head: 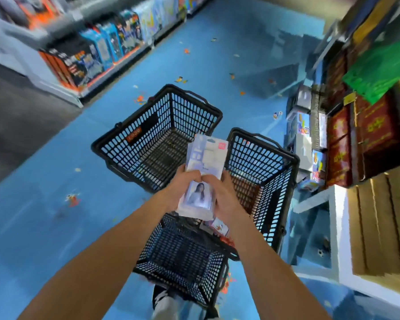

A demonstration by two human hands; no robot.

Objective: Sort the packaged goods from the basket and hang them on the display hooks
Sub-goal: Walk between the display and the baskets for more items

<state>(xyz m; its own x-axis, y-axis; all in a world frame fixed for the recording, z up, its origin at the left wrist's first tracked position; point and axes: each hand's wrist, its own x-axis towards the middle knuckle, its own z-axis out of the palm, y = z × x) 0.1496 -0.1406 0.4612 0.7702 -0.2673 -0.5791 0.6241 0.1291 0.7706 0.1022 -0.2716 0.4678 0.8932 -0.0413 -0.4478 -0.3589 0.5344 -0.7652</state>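
In the head view, we saw both hands meeting above three baskets. The left hand and the right hand each curled round the near end of a stack of flat, pale lilac and white plastic packets, gripping it between them. The stack's far end stuck out in the air over the gap between the baskets.

A black plastic mesh basket stood under the forearms, its far rim hidden by the stack. A few small colourful packets lay at its far right corner. A second black mesh basket stood farther off to the left and a third black mesh basket to the right, their nearest corners close but apart. The third stood just beside the white base of the right-hand shelving. The blue floor, dotted with small orange specks, stretched wide to the left of the baskets. It ran up the aisle between a left shelf of boxed toys and dark red boxes on the right.

The top packet bore a small pink-red square mark at its corner and large pale lettering we could not read. The nearest packet showed a printed picture of a person. An orange label on the second basket's wall was too blurred to read, as were the pale characters on the dark red boxes.
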